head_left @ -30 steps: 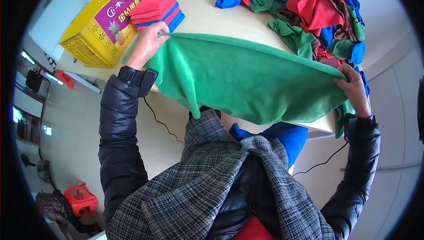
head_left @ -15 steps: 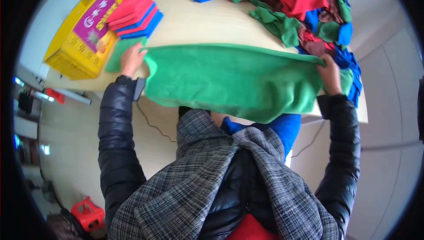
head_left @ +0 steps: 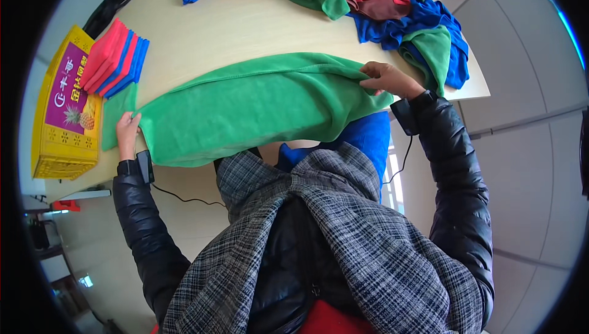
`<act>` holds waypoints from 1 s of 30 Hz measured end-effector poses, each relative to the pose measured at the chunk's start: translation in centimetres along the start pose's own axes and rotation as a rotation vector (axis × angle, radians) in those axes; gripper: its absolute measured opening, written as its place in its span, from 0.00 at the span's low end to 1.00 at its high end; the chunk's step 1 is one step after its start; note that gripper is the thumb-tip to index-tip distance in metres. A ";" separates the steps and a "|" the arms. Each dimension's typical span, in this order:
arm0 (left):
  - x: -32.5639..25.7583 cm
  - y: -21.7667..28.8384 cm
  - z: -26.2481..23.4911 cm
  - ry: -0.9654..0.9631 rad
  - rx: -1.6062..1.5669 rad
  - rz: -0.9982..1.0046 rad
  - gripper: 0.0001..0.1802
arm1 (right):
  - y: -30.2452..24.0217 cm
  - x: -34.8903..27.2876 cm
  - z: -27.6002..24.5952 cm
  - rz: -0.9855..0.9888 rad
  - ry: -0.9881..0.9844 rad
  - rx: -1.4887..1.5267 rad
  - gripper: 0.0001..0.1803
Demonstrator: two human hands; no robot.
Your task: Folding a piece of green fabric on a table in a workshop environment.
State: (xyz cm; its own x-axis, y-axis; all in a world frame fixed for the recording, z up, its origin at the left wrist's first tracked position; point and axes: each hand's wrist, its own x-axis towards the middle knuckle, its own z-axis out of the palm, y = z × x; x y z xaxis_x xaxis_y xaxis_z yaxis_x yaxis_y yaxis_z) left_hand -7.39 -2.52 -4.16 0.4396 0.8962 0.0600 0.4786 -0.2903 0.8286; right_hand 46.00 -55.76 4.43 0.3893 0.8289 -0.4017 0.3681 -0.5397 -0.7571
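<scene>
A long green towel (head_left: 245, 107) is stretched sideways along the table's near edge, its lower part hanging over. My left hand (head_left: 127, 132) pinches its left end, beside the folded stack. At the far right corner, my right hand (head_left: 392, 80) grips the towel between thumb and fingers, and the cloth bunches into folds there. Left of the towel stands a neat stack of folded red and blue towels (head_left: 113, 64). A flat green cloth (head_left: 116, 119) lies just in front of that stack, close to my left hand.
A yellow carton (head_left: 52, 150) with a purple panel stands at the table's left edge. Behind it lies a black strap-like item (head_left: 110, 8). Loose green, red, brown and blue towels (head_left: 392, 27) lie heaped at the far right. Blue cloth (head_left: 368, 140) hangs by my lap.
The view has turned, so the table's things sit differently in it. My right hand has come inward and turned over, and the towel's right end now bunches more.
</scene>
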 end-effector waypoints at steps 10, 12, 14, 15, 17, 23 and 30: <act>0.2 -0.3 -2.2 -0.065 -0.195 -0.069 0.14 | 1.5 -0.3 -0.5 0.057 -0.071 0.345 0.16; 0.3 0.5 -2.8 -0.065 -0.305 -0.113 0.15 | 1.7 -0.6 -0.7 0.024 -0.010 0.243 0.14; -0.4 1.7 -4.2 -0.062 -0.356 -0.101 0.15 | 0.4 -1.0 -0.9 -0.047 0.098 0.035 0.10; -0.8 2.6 -5.2 -0.065 -0.411 -0.085 0.15 | -0.5 -1.3 -1.5 -0.060 0.092 0.033 0.10; -1.8 5.1 -6.1 -0.060 -0.468 -0.068 0.15 | -2.1 -2.6 -3.7 -0.237 0.327 -0.075 0.08; -3.2 14.4 -9.0 -0.101 -0.741 0.148 0.14 | -4.9 -5.5 -10.3 -0.471 0.526 0.134 0.08; 3.2 11.5 -6.8 -0.068 -0.788 0.072 0.16 | -2.4 1.0 -12.1 -0.341 0.459 0.129 0.06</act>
State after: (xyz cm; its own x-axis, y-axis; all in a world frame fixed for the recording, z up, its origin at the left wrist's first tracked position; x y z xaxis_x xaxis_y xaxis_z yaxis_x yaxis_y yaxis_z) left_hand -5.69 -0.73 9.34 0.5064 0.8546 0.1151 -0.2207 -0.0006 0.9753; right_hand 55.73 -55.39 12.13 0.6033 0.7887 0.1180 0.4425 -0.2079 -0.8723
